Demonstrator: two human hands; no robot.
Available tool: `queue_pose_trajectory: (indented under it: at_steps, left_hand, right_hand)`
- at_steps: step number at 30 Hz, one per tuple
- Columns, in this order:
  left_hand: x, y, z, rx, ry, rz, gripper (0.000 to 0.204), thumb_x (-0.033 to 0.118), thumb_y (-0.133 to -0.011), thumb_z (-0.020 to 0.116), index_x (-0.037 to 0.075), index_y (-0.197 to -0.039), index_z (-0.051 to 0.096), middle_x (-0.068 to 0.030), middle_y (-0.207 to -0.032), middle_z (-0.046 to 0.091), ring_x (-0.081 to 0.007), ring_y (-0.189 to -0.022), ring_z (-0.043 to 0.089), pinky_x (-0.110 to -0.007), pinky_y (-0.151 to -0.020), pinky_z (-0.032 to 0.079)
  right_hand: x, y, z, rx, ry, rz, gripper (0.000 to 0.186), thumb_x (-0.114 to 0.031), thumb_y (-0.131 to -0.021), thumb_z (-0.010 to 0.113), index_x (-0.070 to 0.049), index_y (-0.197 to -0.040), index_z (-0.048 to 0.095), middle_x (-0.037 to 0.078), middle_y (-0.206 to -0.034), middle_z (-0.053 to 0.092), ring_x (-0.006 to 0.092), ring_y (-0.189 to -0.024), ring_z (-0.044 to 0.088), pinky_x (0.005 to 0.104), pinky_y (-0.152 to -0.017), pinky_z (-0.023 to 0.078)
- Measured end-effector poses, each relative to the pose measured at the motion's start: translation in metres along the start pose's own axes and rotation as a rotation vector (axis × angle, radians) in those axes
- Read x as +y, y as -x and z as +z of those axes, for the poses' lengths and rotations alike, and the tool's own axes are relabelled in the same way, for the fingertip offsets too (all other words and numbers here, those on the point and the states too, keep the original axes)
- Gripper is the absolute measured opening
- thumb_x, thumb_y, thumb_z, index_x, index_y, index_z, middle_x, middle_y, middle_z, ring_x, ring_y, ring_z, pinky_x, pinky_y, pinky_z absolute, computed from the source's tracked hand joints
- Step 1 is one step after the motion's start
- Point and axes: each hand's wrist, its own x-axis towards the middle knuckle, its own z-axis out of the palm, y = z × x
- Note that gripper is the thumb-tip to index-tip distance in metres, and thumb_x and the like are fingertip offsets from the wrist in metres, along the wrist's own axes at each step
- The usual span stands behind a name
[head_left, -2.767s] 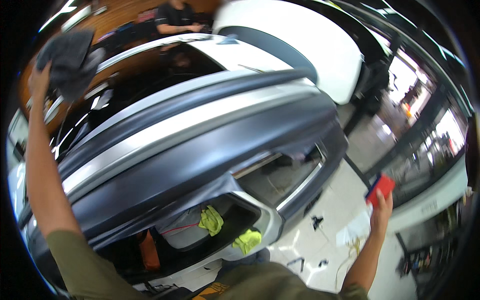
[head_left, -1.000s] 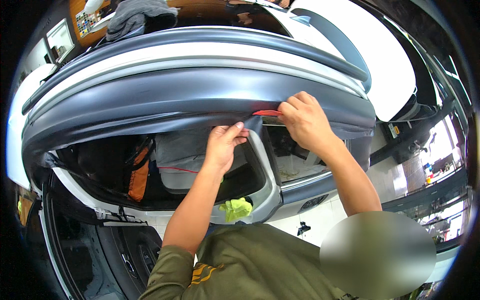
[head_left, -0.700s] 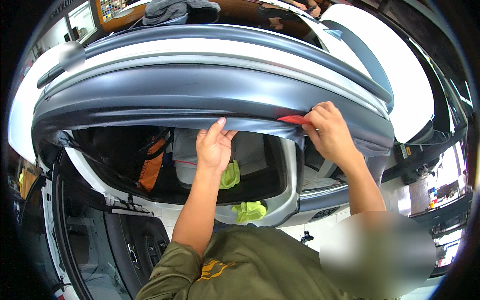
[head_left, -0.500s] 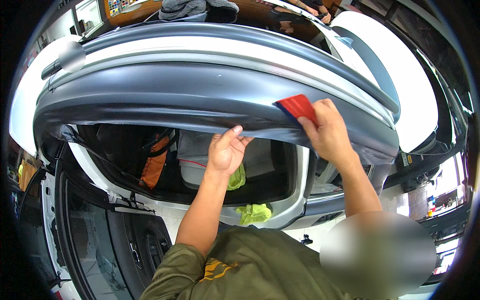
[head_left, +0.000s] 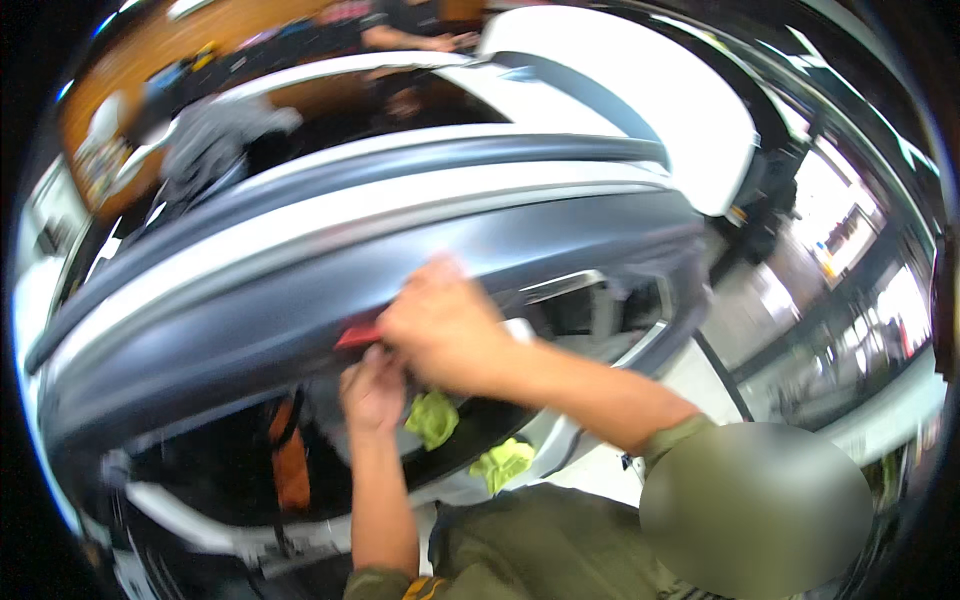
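A dark grey satin film (head_left: 250,320) lies along the side of a white car's roof, its lower edge hanging over the open door frame. In my right hand (head_left: 445,330) is a red squeegee (head_left: 357,335), its blade against the film near that lower edge. My left hand (head_left: 373,392) comes up from below, just under the squeegee, with its fingers closed on the film's edge. Motion smears both hands, and the right one partly covers the squeegee.
Inside the door opening show an orange item (head_left: 290,460) and a yellow-green cloth (head_left: 432,420); another such cloth (head_left: 503,462) lies on the sill. A dark roof rail (head_left: 420,155) runs above the film. Beyond the roof are a grey towel (head_left: 215,150) and another person's hands (head_left: 450,42).
My right hand has moved left with the squeegee, down to the film's lower edge beside my left hand. The head view has turned, so the car appears tilted.
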Motion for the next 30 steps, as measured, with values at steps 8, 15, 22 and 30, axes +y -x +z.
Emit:
queue_pose_trajectory:
  at_steps: [8, 15, 22, 30]
  left_hand:
    - [0.023, 0.000, -0.005, -0.134, -0.162, -0.027, 0.028, 0.016, -0.100, 0.047, -0.004, -0.113, 0.061, -0.0151, -0.116, 0.063, -0.0249, -0.108, 0.059, -0.040, -0.100, 0.044]
    - [0.019, 0.003, 0.013, -0.064, -0.229, -0.014, 0.027, 0.018, -0.099, 0.046, 0.005, -0.118, 0.061, -0.0129, -0.120, 0.063, -0.0253, -0.105, 0.061, -0.042, -0.096, 0.045]
    - [0.004, 0.017, 0.042, 0.218, -0.166, 0.094, 0.025, 0.025, -0.097, 0.052, 0.006, -0.111, 0.060, -0.0079, -0.102, 0.067, -0.0275, -0.097, 0.063, -0.043, -0.087, 0.048]
    - [-0.016, 0.103, 0.172, 0.179, -0.813, 0.271, 0.026, 0.011, -0.090, 0.059, -0.005, -0.110, 0.059, -0.0191, -0.104, 0.067, -0.0277, -0.092, 0.066, -0.037, -0.087, 0.051]
  right_hand:
    - [0.088, 0.091, -0.079, 0.411, -0.136, 0.429, 0.013, -0.008, -0.070, 0.061, -0.003, -0.082, 0.059, 0.014, -0.084, 0.056, 0.0337, -0.084, 0.057, 0.0437, -0.078, 0.048]
    - [0.278, 0.327, -0.197, 0.841, 0.258, 0.995, 0.039, -0.024, -0.085, 0.055, -0.006, -0.119, 0.056, 0.022, -0.109, 0.064, 0.0336, -0.104, 0.062, 0.0394, -0.088, 0.048]
    - [0.261, 0.189, -0.142, 0.506, -0.512, 0.657, 0.050, -0.011, -0.085, 0.062, 0.003, -0.131, 0.047, 0.015, -0.119, 0.060, 0.0191, -0.108, 0.059, 0.0316, -0.094, 0.044]
    - [0.275, -0.071, -0.064, 0.110, -0.590, 0.467, 0.046, -0.016, -0.084, 0.063, 0.007, -0.123, 0.051, 0.020, -0.091, 0.065, 0.0224, -0.073, 0.067, 0.0343, -0.066, 0.053]
